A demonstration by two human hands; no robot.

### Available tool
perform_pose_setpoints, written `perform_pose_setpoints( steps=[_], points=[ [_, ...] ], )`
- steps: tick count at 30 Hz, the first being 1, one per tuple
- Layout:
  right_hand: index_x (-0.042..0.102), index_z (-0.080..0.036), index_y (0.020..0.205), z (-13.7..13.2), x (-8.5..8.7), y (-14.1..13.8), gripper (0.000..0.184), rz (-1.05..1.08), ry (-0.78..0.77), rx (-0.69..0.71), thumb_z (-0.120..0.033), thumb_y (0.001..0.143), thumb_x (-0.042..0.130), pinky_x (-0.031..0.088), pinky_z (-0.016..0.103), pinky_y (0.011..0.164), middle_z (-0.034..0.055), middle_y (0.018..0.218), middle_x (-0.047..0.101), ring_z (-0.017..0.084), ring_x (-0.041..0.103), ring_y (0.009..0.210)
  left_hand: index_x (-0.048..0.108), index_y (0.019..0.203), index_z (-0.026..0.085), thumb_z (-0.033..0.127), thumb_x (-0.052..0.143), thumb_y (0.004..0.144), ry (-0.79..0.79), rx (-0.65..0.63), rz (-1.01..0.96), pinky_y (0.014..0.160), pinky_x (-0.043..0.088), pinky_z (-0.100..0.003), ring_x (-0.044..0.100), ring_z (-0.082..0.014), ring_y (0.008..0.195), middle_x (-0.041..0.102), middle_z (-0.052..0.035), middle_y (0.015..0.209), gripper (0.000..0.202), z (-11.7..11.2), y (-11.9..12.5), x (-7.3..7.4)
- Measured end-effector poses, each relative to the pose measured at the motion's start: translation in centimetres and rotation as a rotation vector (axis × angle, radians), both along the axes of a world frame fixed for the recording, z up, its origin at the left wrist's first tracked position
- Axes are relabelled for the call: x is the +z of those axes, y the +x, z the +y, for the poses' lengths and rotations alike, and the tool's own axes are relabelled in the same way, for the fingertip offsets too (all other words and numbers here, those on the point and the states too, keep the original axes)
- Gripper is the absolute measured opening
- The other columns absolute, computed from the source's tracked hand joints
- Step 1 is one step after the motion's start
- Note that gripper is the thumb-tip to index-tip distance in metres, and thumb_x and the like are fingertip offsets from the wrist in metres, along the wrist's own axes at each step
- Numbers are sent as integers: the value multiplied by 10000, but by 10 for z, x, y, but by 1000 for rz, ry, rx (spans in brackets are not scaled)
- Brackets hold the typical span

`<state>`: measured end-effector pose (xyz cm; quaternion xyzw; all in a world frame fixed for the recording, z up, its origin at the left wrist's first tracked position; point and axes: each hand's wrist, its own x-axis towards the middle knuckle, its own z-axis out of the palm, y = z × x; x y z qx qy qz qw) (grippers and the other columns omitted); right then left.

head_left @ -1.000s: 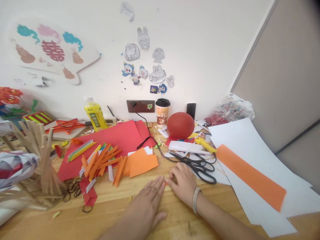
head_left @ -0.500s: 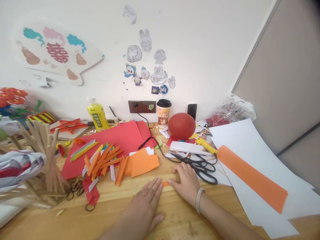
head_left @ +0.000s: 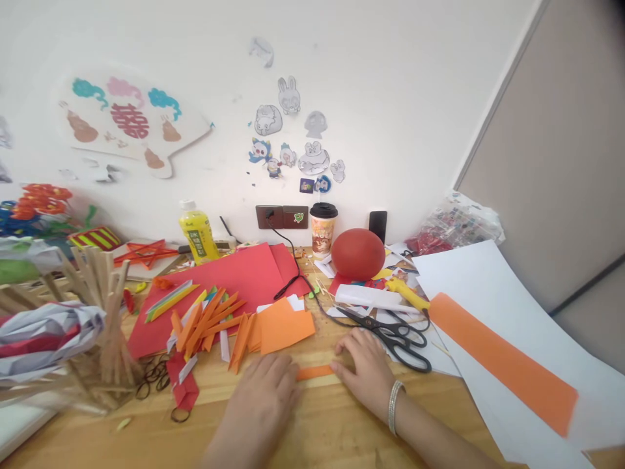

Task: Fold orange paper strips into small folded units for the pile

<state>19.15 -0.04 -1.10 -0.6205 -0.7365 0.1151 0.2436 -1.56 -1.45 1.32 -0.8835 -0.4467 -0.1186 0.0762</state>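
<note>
A narrow folded orange paper strip point(head_left: 315, 372) lies flat on the wooden table point(head_left: 336, 430) between my hands. My left hand point(head_left: 266, 398) rests palm down on the strip's left end, fingers lying flat. My right hand point(head_left: 366, 369), with a silver bracelet point(head_left: 394, 406) on the wrist, presses its fingertips on the strip's right end. Neither hand grips anything. Black scissors point(head_left: 395, 335) lie just beyond my right hand.
Folded orange pieces point(head_left: 229, 322) and red sheets point(head_left: 239, 277) lie to the left. A white sheet point(head_left: 488, 280) carrying an orange band point(head_left: 502, 361) lies at the right. A wooden stick bundle point(head_left: 105, 312), yellow bottle point(head_left: 195, 231), cup point(head_left: 323, 228), red ball point(head_left: 358, 254) and black cable point(head_left: 293, 273) stand behind.
My left hand has slid leftward along the table, away from my right hand. More of the orange strip now shows between the two hands.
</note>
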Motion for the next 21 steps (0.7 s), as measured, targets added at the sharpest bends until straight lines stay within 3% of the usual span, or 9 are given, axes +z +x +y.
perform_pose_setpoints(
  steps=[3,5,9,11,13,16,17,19,21],
  points=[
    [541,-205,786,-3,-1,-2,43,6,34,113,-182,817,562,357,323,738,21,864,557,201,493,855,591,815,166,102,540,795,-77,25,-105,713,479,-343,579,-212,801,614,-54,860,85,3,8,-10],
    [530,-203,782,-4,-2,-2,100,12,60,184,-173,867,486,360,327,736,24,849,552,197,490,840,555,750,167,59,524,772,-165,71,-176,696,470,-311,572,-195,783,600,-36,819,114,4,9,-13],
    [511,-203,794,-4,-6,0,121,42,103,228,-217,897,449,368,337,733,27,833,543,204,488,831,493,686,182,52,456,768,-275,140,-314,627,451,-254,568,-161,687,581,-5,712,158,9,-1,-7],
    [503,-201,805,-3,-8,1,108,63,110,228,-226,897,452,374,338,732,29,837,543,207,491,836,495,721,192,107,418,806,-195,166,-350,605,449,-253,569,-159,656,579,-2,704,142,16,-16,2],
    [499,-199,815,-2,-8,2,89,75,102,220,-219,892,460,380,340,737,31,844,546,209,494,843,512,808,191,162,376,843,14,217,-336,621,457,-279,585,-181,698,597,-25,754,143,25,-34,13],
    [503,-197,818,-2,-6,2,69,65,86,204,-216,880,480,387,346,744,35,854,549,213,498,849,549,864,148,201,335,852,301,316,-158,642,470,-371,596,-255,730,617,-99,787,221,41,-57,24],
    [506,-197,815,-2,-5,1,69,58,86,202,-219,877,486,389,347,745,35,857,550,213,498,849,564,872,126,217,339,852,365,368,-80,646,471,-406,598,-289,753,620,-132,811,243,45,-61,24],
    [511,-200,819,-3,-4,1,60,46,93,200,-223,872,494,393,348,744,35,862,550,213,500,850,583,951,88,239,374,853,474,344,12,749,454,-470,584,-342,901,613,-198,973,276,51,-62,15],
    [515,-201,827,-4,-3,0,49,38,95,200,-223,867,499,397,348,745,36,865,549,214,502,855,581,1031,107,214,394,849,527,145,52,870,409,-486,542,-335,1044,599,-182,1107,282,54,-57,-1]
  ],
)
